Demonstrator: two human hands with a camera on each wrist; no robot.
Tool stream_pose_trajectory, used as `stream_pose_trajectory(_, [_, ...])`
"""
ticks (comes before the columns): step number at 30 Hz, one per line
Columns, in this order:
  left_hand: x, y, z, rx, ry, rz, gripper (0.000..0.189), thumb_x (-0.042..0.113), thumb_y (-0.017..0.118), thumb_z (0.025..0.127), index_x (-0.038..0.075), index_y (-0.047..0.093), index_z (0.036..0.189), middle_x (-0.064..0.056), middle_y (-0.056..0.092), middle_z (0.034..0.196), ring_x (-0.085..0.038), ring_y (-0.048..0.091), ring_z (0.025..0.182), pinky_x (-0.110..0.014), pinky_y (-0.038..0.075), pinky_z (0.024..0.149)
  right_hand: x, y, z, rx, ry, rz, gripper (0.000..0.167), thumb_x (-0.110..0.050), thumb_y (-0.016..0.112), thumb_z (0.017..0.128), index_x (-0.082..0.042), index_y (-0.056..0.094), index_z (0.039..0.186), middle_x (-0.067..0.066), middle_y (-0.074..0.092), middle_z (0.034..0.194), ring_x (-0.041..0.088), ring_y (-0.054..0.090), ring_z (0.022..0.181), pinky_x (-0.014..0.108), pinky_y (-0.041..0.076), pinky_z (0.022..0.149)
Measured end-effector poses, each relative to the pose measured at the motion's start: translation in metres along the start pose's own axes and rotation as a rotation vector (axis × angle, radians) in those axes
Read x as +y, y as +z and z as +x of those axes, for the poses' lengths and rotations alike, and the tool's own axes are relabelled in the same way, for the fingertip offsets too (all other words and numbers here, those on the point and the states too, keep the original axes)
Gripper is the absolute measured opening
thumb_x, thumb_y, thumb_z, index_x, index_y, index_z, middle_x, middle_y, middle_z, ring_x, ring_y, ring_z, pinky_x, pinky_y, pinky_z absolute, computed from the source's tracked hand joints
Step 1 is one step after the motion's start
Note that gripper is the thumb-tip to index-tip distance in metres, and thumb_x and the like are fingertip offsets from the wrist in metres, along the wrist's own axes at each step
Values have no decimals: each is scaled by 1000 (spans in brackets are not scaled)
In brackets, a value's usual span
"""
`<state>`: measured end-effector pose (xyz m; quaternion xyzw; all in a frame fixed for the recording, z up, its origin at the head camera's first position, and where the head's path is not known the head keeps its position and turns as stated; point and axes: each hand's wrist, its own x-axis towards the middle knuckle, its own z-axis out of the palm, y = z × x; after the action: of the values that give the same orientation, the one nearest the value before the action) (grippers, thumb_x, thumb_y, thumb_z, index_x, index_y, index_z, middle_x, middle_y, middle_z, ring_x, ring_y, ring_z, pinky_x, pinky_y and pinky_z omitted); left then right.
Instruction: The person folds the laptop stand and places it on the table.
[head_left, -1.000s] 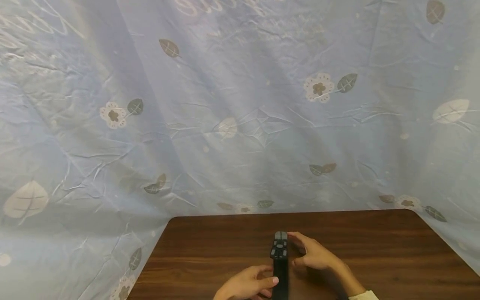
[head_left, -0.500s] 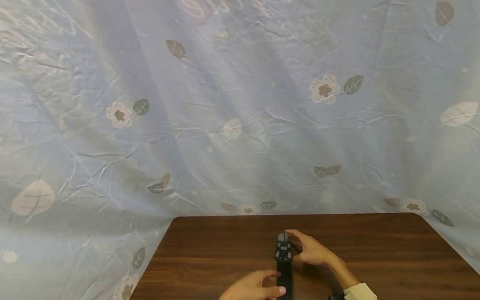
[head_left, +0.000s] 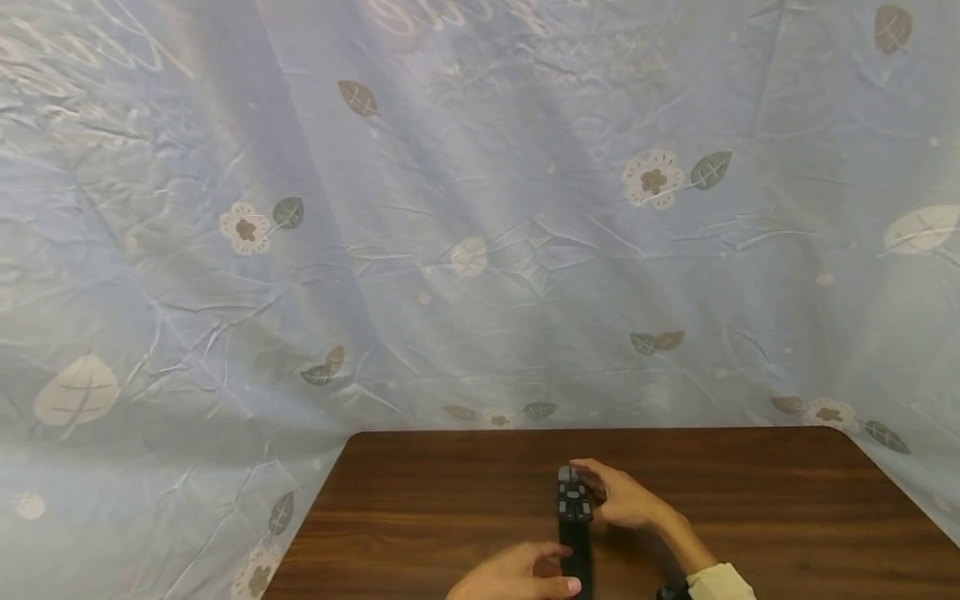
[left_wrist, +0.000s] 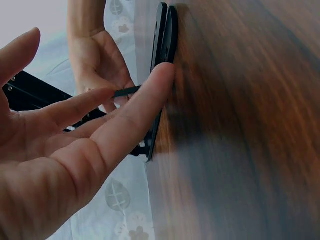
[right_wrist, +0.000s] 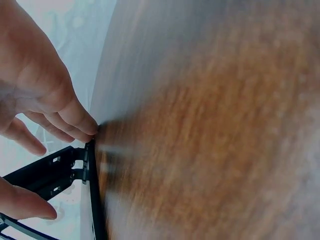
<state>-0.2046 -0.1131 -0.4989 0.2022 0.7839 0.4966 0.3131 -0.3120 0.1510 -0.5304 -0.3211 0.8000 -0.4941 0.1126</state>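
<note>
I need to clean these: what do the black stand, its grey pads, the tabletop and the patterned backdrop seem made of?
Black stand: probably satin metal; thin, slotted plates.
Grey pads: matte, maybe rubber; too small to tell.
Tabletop: smooth wood or laminate; streaked brown grain.
Patterned backdrop: plastic sheet or fabric; sheen, sharp creases.

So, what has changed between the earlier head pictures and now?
The left hand has moved slightly down the picture, along the black stand. The right hand has come closer to the stand's far end. No hold is clearly taken or let go. The stand remains on the table, between the hands; the view shifted only slightly.
</note>
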Motion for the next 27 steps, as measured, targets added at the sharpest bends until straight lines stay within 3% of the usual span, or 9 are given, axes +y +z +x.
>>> stream_pose_trajectory(3, [-4,-2,6,19,31,60,60,40,66,108,1,56,152,-19,72,137,-32,74,121,-54,61,104,-1,-1,-7,-13,5,-15,88,-1,79,83,10,35,159,38,45,160,58,44,149,67,39,121])
stream_pose_trajectory(8, [-6,-11,6,258,125,245,65,38,74,103,0,55,152,-21,64,150,-41,68,131,-58,59,105,-9,0,-22,-31,-7,-51,84,-8,79,88,6,38,160,33,48,160,58,44,149,74,36,121])
stream_pose_trajectory(10, [-4,-15,5,351,167,268,64,33,77,101,1,56,152,-24,62,152,-46,66,132,-62,57,105,-13,0,-26,-24,-25,-71,80,-11,79,91,3,41,159,31,50,159,59,44,149,78,36,118])
stream_pose_trajectory(13, [-5,-22,8,425,237,334,64,34,77,101,4,56,153,-22,59,155,-46,63,136,-63,56,108,-19,0,-32,-14,-46,-101,76,-13,80,92,0,46,158,31,50,160,61,43,148,82,37,114])
stream_pose_trajectory(17, [-8,-28,18,453,314,393,61,37,75,101,8,58,153,-18,59,157,-43,58,144,-63,50,115,-25,2,-39,8,-52,-146,74,-23,82,93,-3,49,157,31,49,160,63,45,145,85,38,110])
stream_pose_trajectory(21, [-11,-35,30,445,384,419,56,35,75,102,10,61,151,-11,63,154,-37,60,143,-59,51,117,-25,7,-41,52,-71,-191,67,-36,77,100,-6,53,155,24,55,158,56,53,143,77,46,111])
stream_pose_trajectory(27, [-9,-39,51,427,439,341,44,24,75,102,11,69,143,-7,71,145,-30,66,137,-51,55,115,-20,13,-41,141,-111,-184,50,-38,68,107,-11,61,148,15,63,153,46,59,140,65,52,112])
